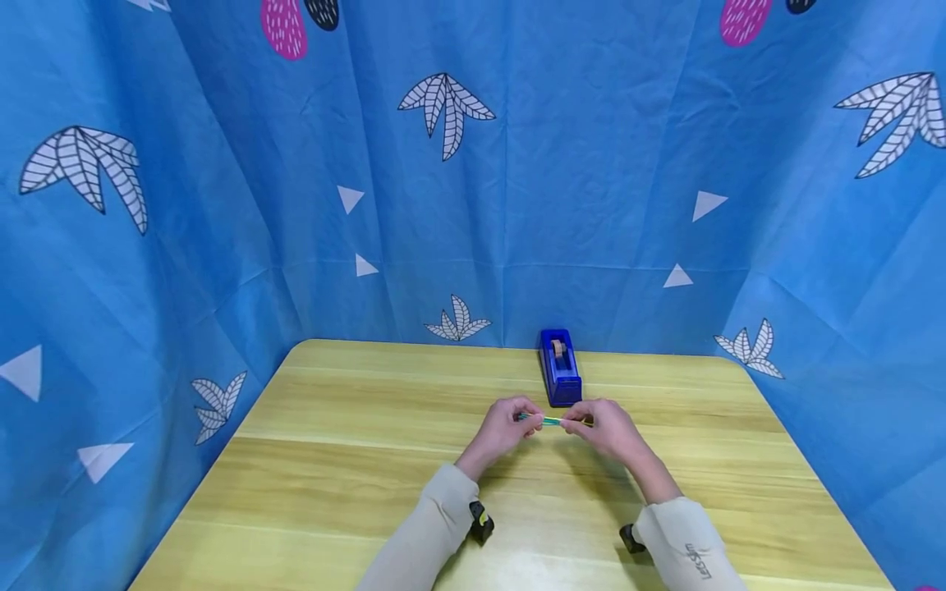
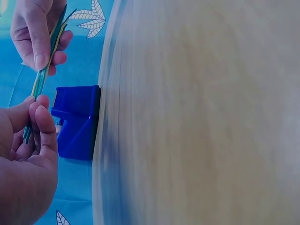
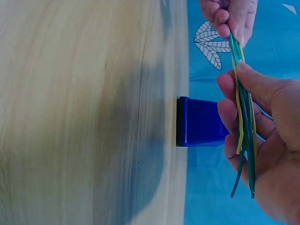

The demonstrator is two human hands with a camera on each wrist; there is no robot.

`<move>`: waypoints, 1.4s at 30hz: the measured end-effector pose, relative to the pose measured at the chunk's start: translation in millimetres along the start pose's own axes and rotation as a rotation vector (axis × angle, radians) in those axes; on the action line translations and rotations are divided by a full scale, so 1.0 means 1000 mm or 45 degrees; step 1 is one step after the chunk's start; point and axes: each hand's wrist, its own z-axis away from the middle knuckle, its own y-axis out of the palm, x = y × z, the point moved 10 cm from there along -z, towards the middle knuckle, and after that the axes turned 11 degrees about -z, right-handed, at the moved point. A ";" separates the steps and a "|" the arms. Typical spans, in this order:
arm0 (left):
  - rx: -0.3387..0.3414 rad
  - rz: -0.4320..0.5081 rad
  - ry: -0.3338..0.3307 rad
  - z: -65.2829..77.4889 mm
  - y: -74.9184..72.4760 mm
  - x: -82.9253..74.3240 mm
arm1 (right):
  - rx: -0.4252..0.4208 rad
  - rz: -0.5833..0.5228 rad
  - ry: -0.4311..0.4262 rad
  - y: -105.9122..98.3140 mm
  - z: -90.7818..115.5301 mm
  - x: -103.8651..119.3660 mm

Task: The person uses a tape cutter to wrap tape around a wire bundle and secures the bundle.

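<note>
Both hands hold one bundle of thin green and yellow wire-like strands (image 3: 247, 126) above the table. My left hand (image 1: 510, 428) pinches one end between thumb and fingers. My right hand (image 1: 606, 428) pinches the bundle nearer its middle, a short gap away, with the loose ends lying along its palm in the right wrist view. A shiny patch shows on the strands between the hands; whether it is tape, I cannot tell. Just beyond the hands, a blue tape dispenser (image 1: 563, 386) stands upright on the table with a small roll in it.
The wood-patterned table (image 1: 355, 460) spreads out under both arms. A blue curtain (image 1: 591, 164) with leaf and triangle prints hangs along its back and sides. Dark wrist devices show at the left sleeve (image 1: 436, 509) and the right sleeve (image 1: 683, 538).
</note>
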 end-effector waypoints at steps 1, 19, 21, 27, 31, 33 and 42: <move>-0.002 0.002 -0.001 0.000 0.000 0.001 | 0.001 0.003 -0.001 0.000 0.000 0.000; 0.003 0.004 -0.039 0.005 -0.015 0.016 | -0.052 -0.148 0.018 -0.012 0.013 -0.019; 0.004 0.001 -0.049 0.006 -0.017 0.019 | -0.048 -0.200 0.042 -0.011 0.016 -0.023; -0.016 -0.010 -0.057 0.008 -0.028 0.022 | -0.050 -0.314 0.108 -0.012 0.020 -0.030; -0.010 -0.001 -0.047 0.007 -0.032 0.021 | -0.066 -0.347 0.122 -0.013 0.020 -0.032; -0.008 -0.006 -0.048 0.007 -0.032 0.021 | -0.080 -0.369 0.129 -0.013 0.020 -0.032; -0.022 -0.003 -0.052 0.005 -0.035 0.022 | -0.155 -0.444 0.136 -0.013 0.020 -0.032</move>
